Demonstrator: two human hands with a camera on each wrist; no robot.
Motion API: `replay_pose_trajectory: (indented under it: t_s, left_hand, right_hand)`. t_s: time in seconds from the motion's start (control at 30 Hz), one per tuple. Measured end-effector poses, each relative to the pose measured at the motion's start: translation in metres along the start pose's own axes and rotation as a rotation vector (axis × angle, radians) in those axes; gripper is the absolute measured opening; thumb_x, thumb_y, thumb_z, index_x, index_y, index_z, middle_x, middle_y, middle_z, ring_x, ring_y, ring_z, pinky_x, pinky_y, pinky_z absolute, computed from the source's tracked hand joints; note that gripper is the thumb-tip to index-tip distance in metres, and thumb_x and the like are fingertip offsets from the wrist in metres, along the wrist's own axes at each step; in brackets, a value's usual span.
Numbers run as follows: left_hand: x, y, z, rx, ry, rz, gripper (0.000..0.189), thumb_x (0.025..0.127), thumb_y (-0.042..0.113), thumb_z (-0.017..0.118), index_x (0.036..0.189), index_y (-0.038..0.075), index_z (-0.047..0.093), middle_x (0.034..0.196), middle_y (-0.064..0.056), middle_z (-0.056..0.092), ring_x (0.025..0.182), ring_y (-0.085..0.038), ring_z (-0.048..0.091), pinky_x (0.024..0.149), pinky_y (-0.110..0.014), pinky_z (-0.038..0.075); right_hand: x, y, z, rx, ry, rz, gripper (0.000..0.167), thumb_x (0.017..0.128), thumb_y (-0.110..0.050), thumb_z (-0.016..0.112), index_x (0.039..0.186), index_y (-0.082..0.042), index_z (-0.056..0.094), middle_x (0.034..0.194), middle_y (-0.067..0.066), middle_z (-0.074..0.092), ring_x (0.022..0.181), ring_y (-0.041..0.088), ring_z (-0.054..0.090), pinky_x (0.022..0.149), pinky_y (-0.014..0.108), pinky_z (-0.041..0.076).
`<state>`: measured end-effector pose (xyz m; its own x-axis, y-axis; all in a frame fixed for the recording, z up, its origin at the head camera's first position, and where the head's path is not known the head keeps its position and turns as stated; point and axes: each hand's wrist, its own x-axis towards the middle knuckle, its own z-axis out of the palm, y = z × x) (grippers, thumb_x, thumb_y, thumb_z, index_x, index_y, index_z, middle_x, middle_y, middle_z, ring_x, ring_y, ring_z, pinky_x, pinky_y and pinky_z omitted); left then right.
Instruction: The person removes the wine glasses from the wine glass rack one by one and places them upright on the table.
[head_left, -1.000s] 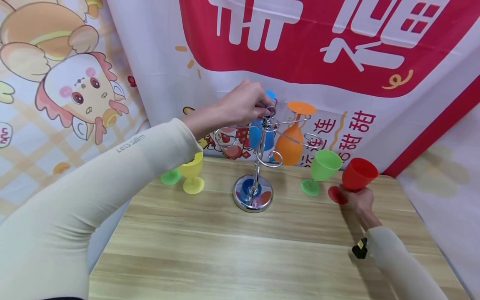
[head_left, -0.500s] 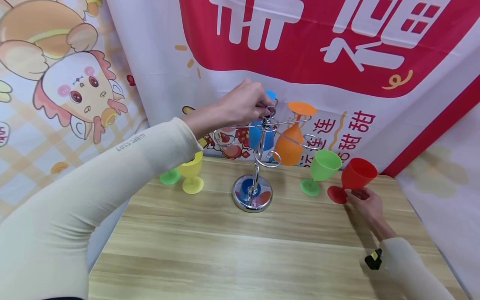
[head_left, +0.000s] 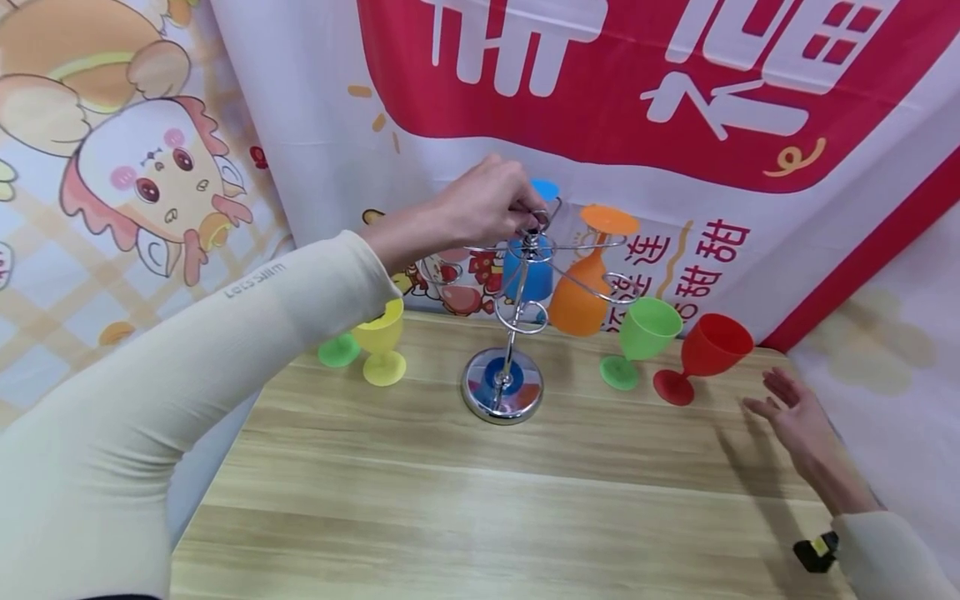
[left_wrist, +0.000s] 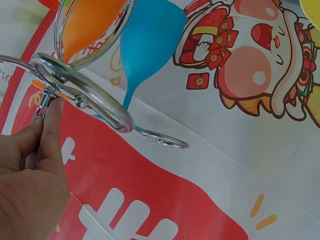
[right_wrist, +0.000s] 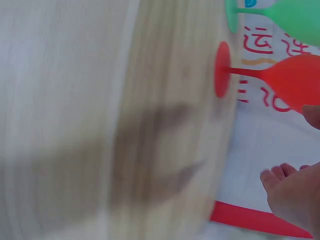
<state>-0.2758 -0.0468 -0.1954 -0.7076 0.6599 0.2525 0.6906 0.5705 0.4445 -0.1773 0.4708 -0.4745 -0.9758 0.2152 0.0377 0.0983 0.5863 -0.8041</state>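
Observation:
My left hand [head_left: 491, 204] pinches the top ring of a chrome goblet rack [head_left: 512, 325], whose round base [head_left: 491, 408] stands on the wooden table. In the left wrist view, thumb and fingers close on the small loop above the wire arms. A blue goblet [head_left: 527, 271] and an orange goblet [head_left: 579, 296] hang upside down from the rack. On the right, a red goblet [head_left: 716, 346] stands upright beside a light green goblet [head_left: 651, 325]. My right hand [head_left: 798, 421] is to the right of the red goblet, apart from it, fingers spread and holding nothing.
A yellow goblet [head_left: 382, 337] and another green goblet [head_left: 339, 350], partly hidden by my left sleeve, stand at the back left of the table [head_left: 450, 517]. A printed cloth [head_left: 465, 158] hangs right behind the rack, and side cloths flank the table.
My right hand has let go of the red goblet and drawn away to the right. The rack's wire arms have turned slightly, with the orange goblet shifting a little. My left hand stays on the ring.

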Motion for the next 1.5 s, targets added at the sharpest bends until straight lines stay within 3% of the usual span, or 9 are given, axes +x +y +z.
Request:
replay_pose_trajectory:
  t_s: [0.17,0.37,0.5,0.63,0.73,0.87,0.93,1.17,1.5]
  left_hand:
    - [0.0,0.0,-0.001,-0.016,-0.019,0.004,0.023,0.104,0.003,0.065,0.123,0.0,0.077,0.111,-0.013,0.08,0.093,-0.021,0.072,0.078,-0.026,0.061]
    - [0.0,0.0,-0.002,-0.019,-0.034,0.009,0.024,0.103,0.002,0.065,0.124,0.0,0.077,0.113,-0.013,0.08,0.096,-0.022,0.073,0.077,-0.027,0.061]
    - [-0.001,0.001,-0.003,-0.003,-0.032,0.019,0.023,0.103,0.004,0.067,0.124,0.001,0.077,0.114,-0.012,0.08,0.103,-0.021,0.072,0.081,-0.028,0.062]
    - [-0.001,0.001,-0.004,0.01,-0.034,0.019,0.023,0.102,0.004,0.068,0.124,0.002,0.077,0.114,-0.012,0.08,0.106,-0.022,0.072,0.083,-0.028,0.063]
    - [-0.001,0.001,-0.004,0.007,-0.038,0.014,0.023,0.102,0.004,0.068,0.124,0.002,0.077,0.114,-0.012,0.08,0.106,-0.022,0.073,0.083,-0.029,0.063]
    - [-0.002,0.0,-0.004,0.003,-0.035,0.021,0.023,0.102,0.004,0.069,0.124,0.002,0.078,0.113,-0.012,0.08,0.106,-0.021,0.074,0.086,-0.029,0.063]
    - [-0.002,-0.001,-0.003,-0.005,-0.03,0.028,0.023,0.102,0.003,0.069,0.123,0.002,0.078,0.112,-0.012,0.08,0.104,-0.021,0.075,0.089,-0.029,0.063]
    - [-0.004,-0.004,0.0,-0.024,-0.023,0.014,0.027,0.101,0.009,0.072,0.127,0.002,0.076,0.112,-0.012,0.08,0.103,-0.02,0.076,0.094,-0.03,0.062]
    - [-0.018,-0.007,0.008,0.036,-0.041,-0.037,0.057,0.101,0.029,0.075,0.149,0.003,0.059,0.124,-0.01,0.077,0.112,-0.021,0.074,0.089,-0.031,0.063]
  right_hand:
    - [-0.007,-0.026,-0.024,-0.062,0.074,-0.11,0.081,0.103,-0.023,0.071,0.167,-0.003,0.025,0.171,0.017,0.032,0.142,-0.004,0.039,0.107,0.003,0.036]
    - [-0.009,-0.078,-0.04,-0.152,0.112,-0.208,0.081,0.102,-0.027,0.072,0.169,-0.016,0.026,0.173,0.008,0.031,0.156,0.01,0.033,0.109,0.002,0.031]
    - [-0.009,-0.119,-0.037,-0.258,0.122,-0.268,0.086,0.099,-0.032,0.075,0.169,-0.031,0.025,0.174,0.005,0.03,0.159,0.034,0.031,0.122,0.04,0.038]
    - [-0.006,-0.162,-0.028,-0.315,0.104,-0.411,0.091,0.093,-0.026,0.082,0.168,-0.032,0.03,0.172,0.01,0.035,0.154,0.046,0.035,0.107,0.079,0.038]
    - [-0.003,-0.193,-0.02,-0.368,0.076,-0.553,0.094,0.089,-0.018,0.086,0.167,-0.032,0.034,0.168,0.012,0.042,0.15,0.045,0.042,0.109,0.07,0.047]
    - [0.006,-0.229,-0.007,-0.409,0.036,-0.739,0.1,0.082,-0.006,0.09,0.165,-0.032,0.04,0.159,0.013,0.053,0.14,0.04,0.055,0.106,0.016,0.044]
    - [0.01,-0.242,-0.001,-0.423,0.017,-0.798,0.101,0.08,-0.003,0.091,0.164,-0.029,0.041,0.157,0.013,0.055,0.137,0.04,0.057,0.101,0.005,0.037]
    - [0.025,-0.279,0.019,-0.498,-0.06,-0.916,0.092,0.083,-0.001,0.087,0.163,-0.021,0.044,0.154,0.016,0.057,0.134,0.041,0.06,0.088,0.063,0.061]
    - [0.044,-0.306,0.043,-0.521,-0.185,-0.946,0.085,0.087,0.007,0.079,0.161,-0.017,0.046,0.157,0.013,0.055,0.141,0.04,0.053,0.094,0.059,0.06]
